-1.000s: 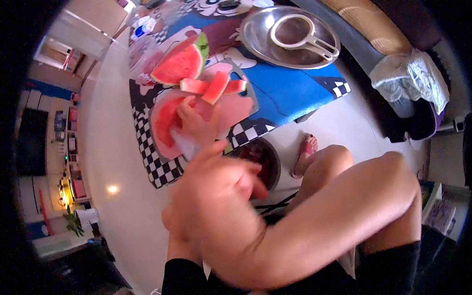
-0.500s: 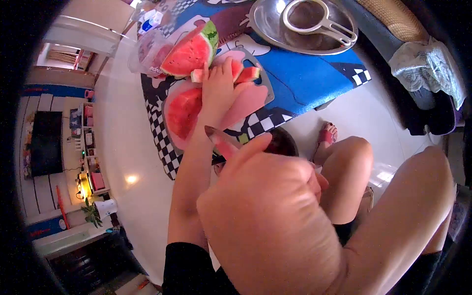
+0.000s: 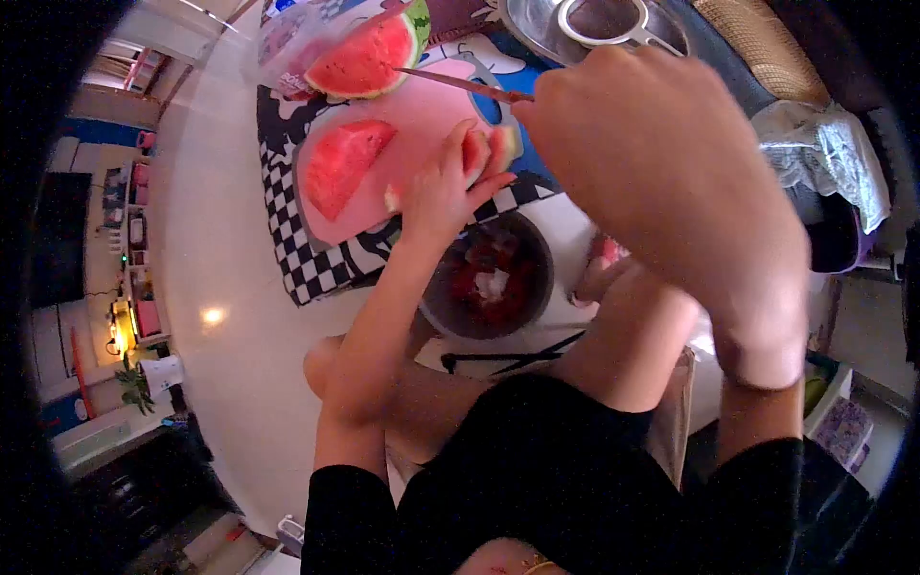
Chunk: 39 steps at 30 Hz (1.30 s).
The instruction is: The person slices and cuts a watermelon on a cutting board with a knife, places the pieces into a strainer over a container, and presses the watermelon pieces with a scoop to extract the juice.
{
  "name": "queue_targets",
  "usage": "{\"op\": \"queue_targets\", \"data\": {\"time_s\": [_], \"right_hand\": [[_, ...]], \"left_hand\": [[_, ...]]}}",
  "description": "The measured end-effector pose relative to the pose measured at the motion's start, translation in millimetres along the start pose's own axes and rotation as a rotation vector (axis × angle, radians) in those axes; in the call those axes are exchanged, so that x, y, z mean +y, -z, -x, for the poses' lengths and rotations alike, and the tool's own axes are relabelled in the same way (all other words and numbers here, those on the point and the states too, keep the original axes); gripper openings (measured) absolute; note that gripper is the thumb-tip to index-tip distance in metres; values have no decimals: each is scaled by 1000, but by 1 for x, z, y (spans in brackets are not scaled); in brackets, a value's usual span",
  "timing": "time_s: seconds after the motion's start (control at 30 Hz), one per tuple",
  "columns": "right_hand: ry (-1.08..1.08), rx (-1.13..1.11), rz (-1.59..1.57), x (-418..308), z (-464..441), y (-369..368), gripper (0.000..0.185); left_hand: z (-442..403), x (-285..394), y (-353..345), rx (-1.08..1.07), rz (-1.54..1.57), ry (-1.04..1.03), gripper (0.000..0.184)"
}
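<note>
Watermelon strips [image 3: 476,153] sit in the left hand [image 3: 446,187], around the middle of the frame at the near edge of the pink cutting board [image 3: 412,110]. Its fingers and thumb are closed around them. The right hand [image 3: 642,144] is clamped on a knife [image 3: 465,84], its blade pointing left above the board; whether the tip meets the large watermelon wedge [image 3: 369,62] I cannot tell.

The wet pieces probably slide easily, so a light grip spread along the rind should serve better than a hard pinch. Best to keep the blade up and turned away from the left fingers, and to clear the flat watermelon piece [image 3: 345,163] beside them.

The board lies on a bench [image 3: 278,201] with a checked border and blue patches. At the upper right of the frame, a strainer [image 3: 613,21] rests in a steel basin [image 3: 532,19]. Below the bench edge, a round bin [image 3: 438,302] with dark red contents stands on the pale floor [image 3: 220,249]. At far left, a lit lamp [image 3: 125,326] glows near a dark screen [image 3: 62,235].
</note>
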State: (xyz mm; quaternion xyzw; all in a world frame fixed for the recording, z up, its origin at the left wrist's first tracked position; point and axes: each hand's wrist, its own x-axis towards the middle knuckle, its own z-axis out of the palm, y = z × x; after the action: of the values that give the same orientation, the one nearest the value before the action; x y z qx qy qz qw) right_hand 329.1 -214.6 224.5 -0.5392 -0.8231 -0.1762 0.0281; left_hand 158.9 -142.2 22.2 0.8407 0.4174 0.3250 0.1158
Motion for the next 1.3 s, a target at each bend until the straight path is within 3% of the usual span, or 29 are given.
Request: {"op": "queue_targets", "data": {"time_s": [0.1,0.13,0.23,0.37,0.5,0.67,0.77,0.87,1.07,1.17,1.3], "right_hand": [[-58,10,-292,8,1,-31,24],[-94,26,-399,6,2,-38,22],[-190,53,-699,-2,7,-62,26],[-222,-46,-987,-16,19,-68,30],[-239,-151,-1162,-34,30,-71,30],[-271,-201,-1219,-49,41,-111,28],[-296,-205,-1237,-56,45,-119,28],[-303,-207,-1241,-59,48,-127,30],[-357,-205,-1241,-63,43,-136,32],[-368,-210,-1239,-65,37,-137,33],[-398,-169,-1236,-65,29,-148,32]], "left_hand": [[13,20,13,70,23,149,74],[20,28,17,116,224,217,74],[49,34,18,196,375,161,72],[95,45,16,-62,357,118,78],[129,33,-20,-356,302,259,72],[151,4,-63,-525,196,398,70],[170,-16,-85,-334,-34,192,65],[171,-9,-71,-419,-194,147,56],[123,29,0,-451,99,238,35],[100,32,34,-303,150,111,30],[55,18,83,-164,220,89,25]]}}
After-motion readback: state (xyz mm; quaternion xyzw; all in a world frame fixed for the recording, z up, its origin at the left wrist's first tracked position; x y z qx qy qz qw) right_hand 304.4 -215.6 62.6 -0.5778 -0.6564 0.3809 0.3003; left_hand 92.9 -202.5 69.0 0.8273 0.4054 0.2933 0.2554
